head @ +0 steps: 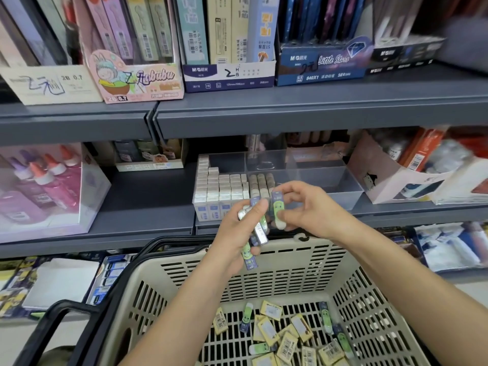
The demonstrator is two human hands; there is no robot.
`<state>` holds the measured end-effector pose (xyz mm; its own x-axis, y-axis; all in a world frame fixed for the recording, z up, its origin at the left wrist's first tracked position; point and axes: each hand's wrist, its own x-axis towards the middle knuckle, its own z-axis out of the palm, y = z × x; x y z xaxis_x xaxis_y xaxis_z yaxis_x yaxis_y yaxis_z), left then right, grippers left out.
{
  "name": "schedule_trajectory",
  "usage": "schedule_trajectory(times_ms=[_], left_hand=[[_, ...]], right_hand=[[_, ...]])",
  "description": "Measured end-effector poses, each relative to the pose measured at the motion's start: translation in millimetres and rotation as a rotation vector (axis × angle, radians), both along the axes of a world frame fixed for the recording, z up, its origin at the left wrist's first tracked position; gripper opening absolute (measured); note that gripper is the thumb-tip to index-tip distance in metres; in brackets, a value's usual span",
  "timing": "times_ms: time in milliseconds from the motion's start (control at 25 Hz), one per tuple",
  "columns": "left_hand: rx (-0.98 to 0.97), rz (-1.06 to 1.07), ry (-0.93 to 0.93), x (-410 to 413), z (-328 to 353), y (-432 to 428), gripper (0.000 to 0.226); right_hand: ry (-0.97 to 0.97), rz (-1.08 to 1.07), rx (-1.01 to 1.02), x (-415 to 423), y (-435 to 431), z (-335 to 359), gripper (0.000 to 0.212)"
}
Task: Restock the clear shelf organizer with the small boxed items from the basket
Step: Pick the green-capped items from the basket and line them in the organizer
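Observation:
A clear shelf organizer (pixel 340 184) stands on the middle shelf; its left compartments are packed with rows of small white and beige boxed erasers (pixel 224 186), its right compartments look bare. Below it a beige plastic basket (pixel 285 262) holds several loose small boxes, yellow ones (pixel 287 336) and green-and-purple ones (pixel 247 314). My left hand (pixel 237 233) grips a bunch of green-and-purple boxed erasers (pixel 254 243) above the basket's far rim. My right hand (pixel 309 207) pinches one green-and-purple box (pixel 277 210) right beside that bunch, in front of the organizer.
Grey metal shelves (pixel 290 107) carry pencil-lead display boxes (pixel 227 75) above. Left of the organizer are glue bottles in a clear case (pixel 45 186); to the right sits an open cardboard display box (pixel 390 175). Black basket handles (pixel 66 313) rise at the lower left.

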<state>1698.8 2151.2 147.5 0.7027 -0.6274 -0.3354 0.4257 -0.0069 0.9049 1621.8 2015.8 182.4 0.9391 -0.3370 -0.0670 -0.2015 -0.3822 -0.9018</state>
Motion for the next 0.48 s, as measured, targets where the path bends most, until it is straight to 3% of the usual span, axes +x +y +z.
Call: schedule_trajectory(times_ms=[120,240,480], left_hand=[[0.002,0.029,-0.001,6,0,2,0.037],[0.005,0.036,0.008,12,0,4,0.022],[0.029,0.048,-0.005,14,-7,8,0.02]], right_hand=[[-0.04,-0.076,-0.28,5,-19,2,0.038],[0.006,-0.238,-0.589,17,-43,11,0.023],[0.211,-0.004,-0.668,39,-52,5,0.015]])
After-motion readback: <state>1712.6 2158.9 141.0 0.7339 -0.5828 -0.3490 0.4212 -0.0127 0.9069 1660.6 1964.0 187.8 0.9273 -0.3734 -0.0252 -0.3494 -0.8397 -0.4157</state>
